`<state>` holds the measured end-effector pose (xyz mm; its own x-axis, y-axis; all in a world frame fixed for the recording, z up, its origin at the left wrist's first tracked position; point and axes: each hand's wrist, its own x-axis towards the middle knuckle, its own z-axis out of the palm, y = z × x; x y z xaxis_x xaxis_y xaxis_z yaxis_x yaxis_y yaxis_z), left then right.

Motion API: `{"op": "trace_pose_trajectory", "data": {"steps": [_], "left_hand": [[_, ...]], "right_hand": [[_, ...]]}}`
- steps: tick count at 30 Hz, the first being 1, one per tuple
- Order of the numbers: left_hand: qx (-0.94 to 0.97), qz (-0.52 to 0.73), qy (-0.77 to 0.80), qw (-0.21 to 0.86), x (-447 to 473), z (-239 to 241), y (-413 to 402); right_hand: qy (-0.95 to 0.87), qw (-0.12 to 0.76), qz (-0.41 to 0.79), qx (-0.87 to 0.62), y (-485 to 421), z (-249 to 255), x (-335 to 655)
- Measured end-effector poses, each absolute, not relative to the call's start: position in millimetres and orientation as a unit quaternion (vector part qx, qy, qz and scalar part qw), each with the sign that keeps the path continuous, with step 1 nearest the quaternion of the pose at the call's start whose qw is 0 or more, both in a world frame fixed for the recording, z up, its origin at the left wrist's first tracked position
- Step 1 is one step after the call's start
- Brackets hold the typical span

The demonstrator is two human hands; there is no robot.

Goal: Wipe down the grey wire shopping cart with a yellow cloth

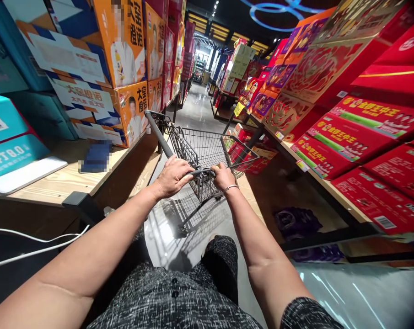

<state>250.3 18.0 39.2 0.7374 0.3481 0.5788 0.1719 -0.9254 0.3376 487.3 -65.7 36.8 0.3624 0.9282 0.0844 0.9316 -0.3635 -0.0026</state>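
Observation:
A metal wire shopping cart (207, 148) stands in front of me in a shop aisle, its basket holding nothing I can see. My left hand (172, 176) is wrapped round the cart's handle bar (202, 172) on its left part. My right hand (223, 176), with a thin bracelet at the wrist, grips the same bar on its right part. Both arms reach forward over my dark patterned clothing.
Wooden shelves line both sides. Orange and blue gift boxes (124, 68) are stacked on the left, red boxes (351, 137) on the right. White cables (35, 242) hang at the lower left. The glossy aisle floor (196, 107) runs ahead between further displays.

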Motion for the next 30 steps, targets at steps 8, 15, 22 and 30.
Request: {"op": "trace_pose_trajectory", "data": {"steps": [8, 15, 22, 30], "left_hand": [[0.890, 0.348, 0.273, 0.107, 225.8, 36.7, 57.0], [0.875, 0.367, 0.313, 0.046, 242.1, 47.1, 55.8], [0.883, 0.323, 0.336, 0.058, 267.5, 32.5, 81.9], [0.862, 0.297, 0.397, 0.110, 279.4, 35.5, 138.9]], "right_hand": [[-0.586, -0.013, -0.046, -0.809, -52.3, 39.4, 465.1], [-0.594, -0.056, -0.034, -0.802, -23.0, 47.8, 439.6], [-0.614, -0.037, -0.024, -0.788, 7.9, 52.4, 416.5], [-0.653, 0.161, 0.123, -0.730, 42.2, 47.2, 443.1]]}}
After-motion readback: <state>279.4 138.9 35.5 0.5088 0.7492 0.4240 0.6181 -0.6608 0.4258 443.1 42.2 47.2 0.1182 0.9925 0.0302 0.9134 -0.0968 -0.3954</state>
